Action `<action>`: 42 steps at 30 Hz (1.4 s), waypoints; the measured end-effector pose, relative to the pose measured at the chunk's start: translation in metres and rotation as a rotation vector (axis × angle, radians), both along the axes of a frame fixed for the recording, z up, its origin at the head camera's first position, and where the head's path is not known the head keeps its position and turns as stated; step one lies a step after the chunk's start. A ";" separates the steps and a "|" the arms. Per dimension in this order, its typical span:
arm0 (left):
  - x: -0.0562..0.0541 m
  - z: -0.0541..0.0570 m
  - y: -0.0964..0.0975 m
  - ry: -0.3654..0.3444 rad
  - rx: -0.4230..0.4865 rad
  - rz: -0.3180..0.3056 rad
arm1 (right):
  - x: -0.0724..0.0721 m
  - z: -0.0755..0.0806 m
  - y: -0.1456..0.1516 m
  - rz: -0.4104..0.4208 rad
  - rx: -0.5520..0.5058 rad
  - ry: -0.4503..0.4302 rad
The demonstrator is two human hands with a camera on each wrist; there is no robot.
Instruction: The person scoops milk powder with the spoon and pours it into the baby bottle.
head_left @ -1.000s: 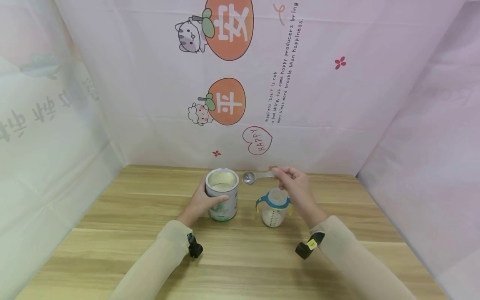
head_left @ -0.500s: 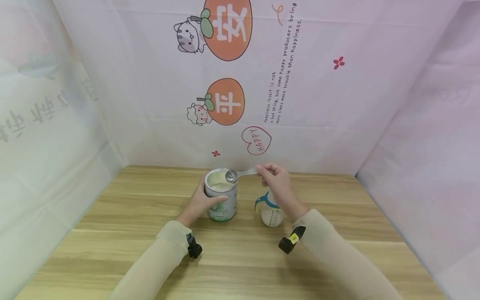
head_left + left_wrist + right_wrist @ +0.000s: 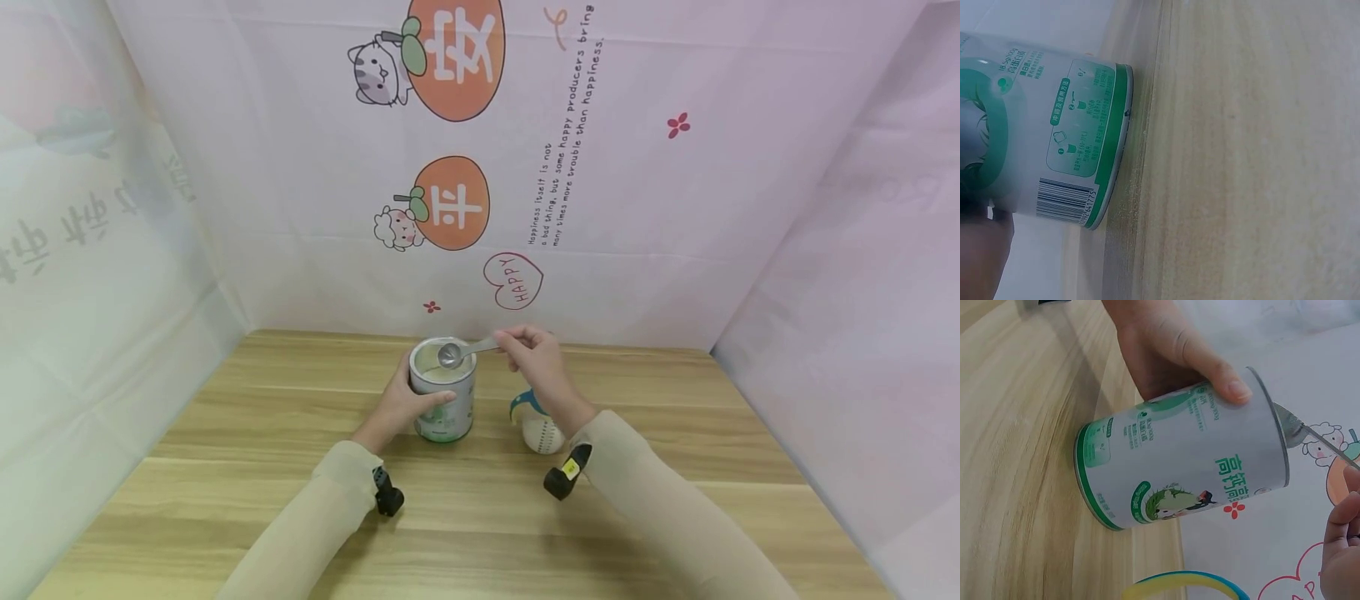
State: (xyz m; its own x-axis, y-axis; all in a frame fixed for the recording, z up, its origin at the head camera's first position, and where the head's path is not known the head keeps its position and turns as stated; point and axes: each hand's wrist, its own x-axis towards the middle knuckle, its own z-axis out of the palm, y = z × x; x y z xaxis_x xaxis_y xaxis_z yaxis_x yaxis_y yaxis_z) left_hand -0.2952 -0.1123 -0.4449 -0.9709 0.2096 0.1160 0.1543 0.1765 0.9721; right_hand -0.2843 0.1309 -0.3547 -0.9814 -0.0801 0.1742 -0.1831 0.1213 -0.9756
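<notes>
A white and green tin of pale powder stands lidless on the table, and my left hand grips its left side, thumb across the front. In the right wrist view the tin shows its printed label. My right hand pinches the handle end of a metal measuring spoon, whose bowl is over the tin's mouth. In the right wrist view the spoon's bowl sits partly behind the rim. Below my right hand stands a baby bottle with white contents and a blue handle ring, partly hidden by that hand.
The wooden table extends toward me and to both sides. A printed cloth hangs behind it, and more cloth lines the left and right. Each wrist carries a small black camera.
My right hand has moved left with the measuring spoon, from between tin and bottle to over the tin's mouth. It covers more of the bottle now. The left hand keeps its grip.
</notes>
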 end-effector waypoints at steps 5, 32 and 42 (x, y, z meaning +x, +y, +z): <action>0.001 0.003 0.002 -0.020 -0.013 0.006 | -0.004 -0.002 -0.004 -0.037 0.070 0.000; 0.012 0.016 0.003 -0.034 -0.019 0.030 | -0.020 -0.007 -0.021 0.017 0.432 0.242; 0.028 0.035 0.005 -0.048 -0.005 0.019 | -0.019 -0.004 -0.033 0.084 0.631 0.480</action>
State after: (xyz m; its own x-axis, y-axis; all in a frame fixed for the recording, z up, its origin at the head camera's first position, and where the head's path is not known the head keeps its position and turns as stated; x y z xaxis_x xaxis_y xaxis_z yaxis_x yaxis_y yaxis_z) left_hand -0.2672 -0.1071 -0.4101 -0.9791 0.1917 0.0682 0.1040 0.1834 0.9775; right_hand -0.3030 0.0984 -0.3591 -0.7968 -0.3748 0.4740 -0.5991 0.5919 -0.5392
